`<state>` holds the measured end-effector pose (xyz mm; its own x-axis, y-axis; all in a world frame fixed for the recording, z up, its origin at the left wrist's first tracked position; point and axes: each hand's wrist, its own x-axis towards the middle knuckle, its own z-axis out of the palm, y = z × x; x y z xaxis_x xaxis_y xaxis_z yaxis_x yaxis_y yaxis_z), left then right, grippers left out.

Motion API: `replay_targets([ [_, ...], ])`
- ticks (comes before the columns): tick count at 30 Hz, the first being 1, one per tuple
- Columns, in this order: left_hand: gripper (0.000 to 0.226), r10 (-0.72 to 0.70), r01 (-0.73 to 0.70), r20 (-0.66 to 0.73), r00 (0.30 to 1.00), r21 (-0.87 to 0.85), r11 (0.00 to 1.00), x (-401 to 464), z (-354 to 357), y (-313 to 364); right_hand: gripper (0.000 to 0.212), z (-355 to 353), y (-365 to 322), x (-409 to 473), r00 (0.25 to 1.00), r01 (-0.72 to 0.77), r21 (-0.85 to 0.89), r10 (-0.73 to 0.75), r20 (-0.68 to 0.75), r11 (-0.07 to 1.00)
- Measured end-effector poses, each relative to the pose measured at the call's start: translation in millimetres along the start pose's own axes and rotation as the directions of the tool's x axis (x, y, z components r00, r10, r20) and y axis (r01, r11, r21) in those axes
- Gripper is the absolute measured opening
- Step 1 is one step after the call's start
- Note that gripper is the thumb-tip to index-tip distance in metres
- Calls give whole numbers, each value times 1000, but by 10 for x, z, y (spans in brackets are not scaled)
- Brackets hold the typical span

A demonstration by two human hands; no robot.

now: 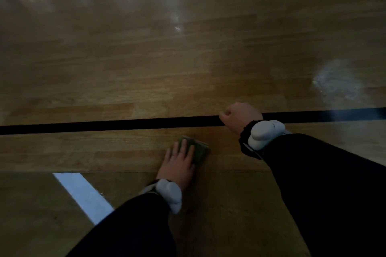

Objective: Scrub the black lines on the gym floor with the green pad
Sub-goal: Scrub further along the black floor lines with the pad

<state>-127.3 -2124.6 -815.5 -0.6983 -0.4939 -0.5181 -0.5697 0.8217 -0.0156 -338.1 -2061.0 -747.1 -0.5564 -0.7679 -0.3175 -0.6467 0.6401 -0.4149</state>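
Observation:
A black line runs across the wooden gym floor from left to right. The green pad lies flat on the wood just below that line. My left hand rests flat on the pad with its fingers spread over it. My right hand is curled into a fist and sits on the black line, to the right of the pad. Both wrists carry white devices over dark sleeves.
A white painted line slants across the floor at the lower left. A pale cloudy patch marks the boards at the upper right, above the black line. Window glare shines on the far floor.

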Motion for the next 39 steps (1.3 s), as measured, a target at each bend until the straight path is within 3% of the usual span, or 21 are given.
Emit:
replay_targets([
  [5,60,-312,318,82,946,-65,946,-87,62,-747,47,-121,86,-53,999,-41,4,41,-14,999],
  [8,60,-368,389,143,919,-167,906,-60,10,-706,47,-190,143,-86,998,-50,21,51,-30,999],
  [11,61,-323,345,128,938,-215,914,-18,-60,-414,47,-219,174,-105,997,-54,39,55,-49,998],
  [17,63,-55,64,78,995,-122,990,-2,-87,384,47,-243,173,-86,997,-51,56,53,-47,997],
  [27,59,293,-297,98,951,33,954,-230,155,711,48,-187,-125,-76,1000,4,30,-3,-20,1000],
  [32,56,238,-234,93,967,-53,971,-229,117,588,48,-65,-318,-55,998,59,34,-59,9,998],
  [39,59,-73,86,82,994,-161,983,-385,235,-171,47,1,-425,-11,997,68,4,-68,34,998],
])
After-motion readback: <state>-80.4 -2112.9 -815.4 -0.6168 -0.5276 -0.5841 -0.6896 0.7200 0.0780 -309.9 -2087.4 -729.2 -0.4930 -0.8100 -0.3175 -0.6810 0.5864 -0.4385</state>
